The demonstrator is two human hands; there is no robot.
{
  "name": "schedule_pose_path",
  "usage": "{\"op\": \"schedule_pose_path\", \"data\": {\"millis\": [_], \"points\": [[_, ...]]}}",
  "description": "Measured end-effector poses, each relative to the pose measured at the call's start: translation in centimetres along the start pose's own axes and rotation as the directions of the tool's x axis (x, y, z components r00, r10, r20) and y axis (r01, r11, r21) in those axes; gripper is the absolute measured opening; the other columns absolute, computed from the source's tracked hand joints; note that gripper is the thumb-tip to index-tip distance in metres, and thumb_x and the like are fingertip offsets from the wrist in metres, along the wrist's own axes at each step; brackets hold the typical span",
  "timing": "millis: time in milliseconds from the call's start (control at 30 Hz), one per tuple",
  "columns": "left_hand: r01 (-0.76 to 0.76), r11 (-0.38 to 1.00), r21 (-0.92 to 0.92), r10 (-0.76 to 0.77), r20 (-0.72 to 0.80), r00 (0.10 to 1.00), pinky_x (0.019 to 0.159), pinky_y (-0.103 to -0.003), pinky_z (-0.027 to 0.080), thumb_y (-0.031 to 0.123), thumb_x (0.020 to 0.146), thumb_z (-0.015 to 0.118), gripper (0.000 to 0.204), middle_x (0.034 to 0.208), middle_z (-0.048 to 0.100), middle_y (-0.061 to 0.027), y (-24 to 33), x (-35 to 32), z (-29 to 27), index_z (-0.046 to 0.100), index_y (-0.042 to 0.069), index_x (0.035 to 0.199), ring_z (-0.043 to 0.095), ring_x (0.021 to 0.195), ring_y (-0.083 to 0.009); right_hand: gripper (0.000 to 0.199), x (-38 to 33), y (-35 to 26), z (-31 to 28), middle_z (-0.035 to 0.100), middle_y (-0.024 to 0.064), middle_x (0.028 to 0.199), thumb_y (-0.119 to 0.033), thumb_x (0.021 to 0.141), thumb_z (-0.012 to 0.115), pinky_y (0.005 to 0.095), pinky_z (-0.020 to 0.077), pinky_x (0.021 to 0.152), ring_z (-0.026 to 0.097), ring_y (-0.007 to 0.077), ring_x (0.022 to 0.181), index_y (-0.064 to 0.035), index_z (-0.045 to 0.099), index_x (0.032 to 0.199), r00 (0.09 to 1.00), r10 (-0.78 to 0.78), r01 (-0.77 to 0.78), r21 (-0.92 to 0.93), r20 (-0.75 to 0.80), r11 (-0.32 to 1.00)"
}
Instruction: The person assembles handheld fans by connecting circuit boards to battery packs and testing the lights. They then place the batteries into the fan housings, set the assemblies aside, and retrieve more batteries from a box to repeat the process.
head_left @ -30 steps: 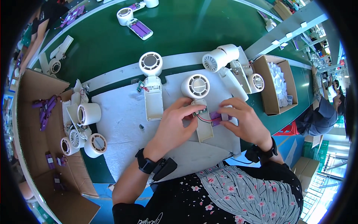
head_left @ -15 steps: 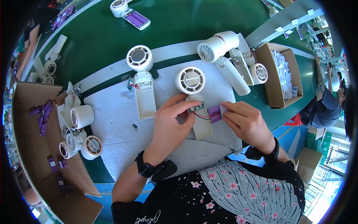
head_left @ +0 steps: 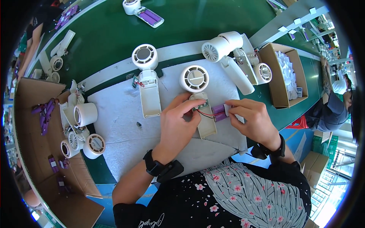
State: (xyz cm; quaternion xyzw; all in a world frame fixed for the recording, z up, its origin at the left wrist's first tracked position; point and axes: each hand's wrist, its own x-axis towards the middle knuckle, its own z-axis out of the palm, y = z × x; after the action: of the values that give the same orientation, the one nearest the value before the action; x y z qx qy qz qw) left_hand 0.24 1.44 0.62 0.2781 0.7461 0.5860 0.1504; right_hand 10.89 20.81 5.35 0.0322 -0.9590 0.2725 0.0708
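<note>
Fingers of the left hand (head_left: 175,125) curl down over the small circuit board (head_left: 200,105) inside the open handle of a white handheld fan (head_left: 199,99) lying on the grey mat (head_left: 118,117). The right hand (head_left: 253,119), wrist bent inward, pinches a purple battery (head_left: 218,111) just beside the handle, joined by red wires (head_left: 207,113).

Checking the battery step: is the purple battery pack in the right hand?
Yes, the right hand pinches the purple battery pack beside the open fan handle.
</note>
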Motion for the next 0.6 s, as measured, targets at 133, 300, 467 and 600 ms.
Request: {"op": "schedule_pose_path", "data": {"millis": [133,300,467,600], "points": [[-0.019,1.0,0.004,0.019,-0.016,1.0,0.069,-0.026,0.052,-0.005,0.075,0.063,0.031,0.109,0.066,-0.0135,-0.4,-0.2,0.0,0.071,0.004,0.104,0.065,0.077,-0.0158,0.011,0.1,-0.3,0.0,0.07,0.0136,0.102,0.003,0.071,0.072,0.0352,0.0546,0.071,0.067,0.0287,0.08,0.0026,0.068,0.082,1.0,-0.005,0.005,0.015,-0.01,1.0],[-0.024,1.0,-0.011,0.024,0.007,1.0,0.069,-0.027,0.053,-0.004,0.076,0.063,0.031,0.11,0.065,-0.0125,-0.7,-0.3,0.1,0.071,0.006,0.105,0.066,0.078,-0.0171,0.01,-0.2,-0.8,-0.2,0.07,0.0139,0.102,0.002,0.072,0.072,0.0357,0.0541,0.073,0.067,0.0292,0.082,0.0024,0.068,0.082,1.0,0.005,-0.005,0.001,0.01,1.0],[-0.007,1.0,-0.003,0.007,0.054,0.999,0.071,-0.027,0.054,-0.003,0.077,0.064,0.031,0.111,0.064,-0.0117,-0.4,-0.3,-0.3,0.071,0.007,0.105,0.066,0.079,-0.0177,0.012,0.1,-1.4,0.0,0.066,0.0144,0.103,0.004,0.072,0.069,0.0363,0.053,0.074,0.065,0.03,0.084,0.0031,0.062,0.081,0.999,-0.042,0.045,-0.109,0.033,0.993],[-0.02,0.999,-0.05,0.024,0.082,0.996,0.072,-0.027,0.054,-0.003,0.077,0.064,0.031,0.11,0.064,-0.0121,-0.4,-0.1,-0.7,0.071,0.006,0.105,0.067,0.08,-0.0175,0.015,0.2,-1.4,0.2,0.062,0.0149,0.101,0.005,0.072,0.067,0.037,0.0517,0.074,0.063,0.0301,0.082,0.0032,0.056,0.083,0.998,-0.006,0.014,-0.125,0.061,0.992]]}}
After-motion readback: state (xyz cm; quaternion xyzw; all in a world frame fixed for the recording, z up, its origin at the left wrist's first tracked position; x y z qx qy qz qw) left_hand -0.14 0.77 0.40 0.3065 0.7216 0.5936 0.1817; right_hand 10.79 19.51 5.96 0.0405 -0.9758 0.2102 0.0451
